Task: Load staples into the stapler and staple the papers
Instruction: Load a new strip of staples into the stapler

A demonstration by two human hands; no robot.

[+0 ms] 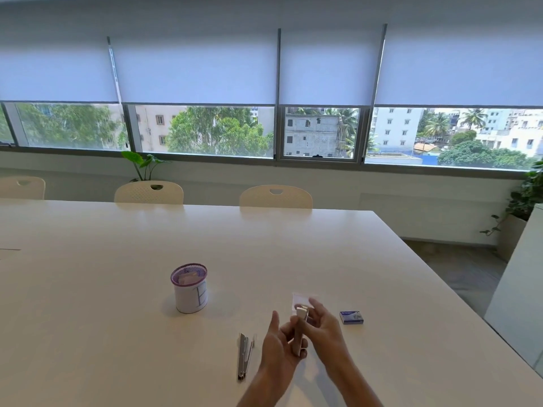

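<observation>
A silver stapler [300,324] is held upright above the white table [117,274], near its front edge. My left hand [279,345] grips its lower part. My right hand [323,327] touches its upper end, fingers partly spread. A second metal stapler [244,355] lies flat on the table just left of my hands. A small blue staple box [351,317] sits to the right. White paper [299,299] lies behind the held stapler, partly hidden by it.
A purple mesh cup [189,287] wrapped in white paper stands to the left of my hands. Cream chairs [275,196] line the table's far edge below the windows. The table's right edge [440,274] drops to the floor; a white cabinet [523,289] stands beyond.
</observation>
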